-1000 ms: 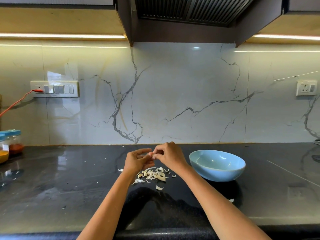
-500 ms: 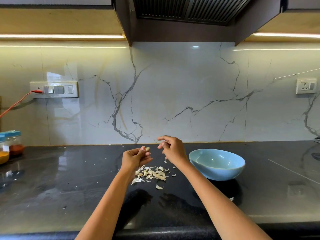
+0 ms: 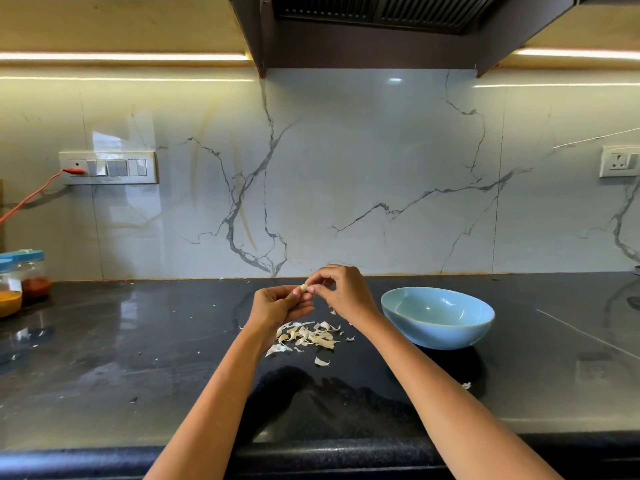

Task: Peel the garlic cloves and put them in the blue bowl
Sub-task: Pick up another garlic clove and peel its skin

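Both hands meet above the black counter, a little left of the blue bowl point(image 3: 437, 317). My left hand point(image 3: 277, 304) holds a small pale garlic clove point(image 3: 303, 288) at its fingertips. My right hand point(image 3: 341, 291) pinches the same clove from the right side. Under the hands lies a pile of garlic peels point(image 3: 308, 336) on the counter. The part of the bowl's inside that shows holds nothing; no other cloves are in sight.
Two spice jars with blue lids point(image 3: 20, 282) stand at the far left of the black counter point(image 3: 138, 341). A red cable point(image 3: 31, 197) runs from the wall switch panel point(image 3: 107, 168). Stray peel bits lie scattered, one at the right point(image 3: 466, 385).
Half a second ago the hands were apart, the left holding the clove alone. Now my right hand has come back and pinches the clove again.
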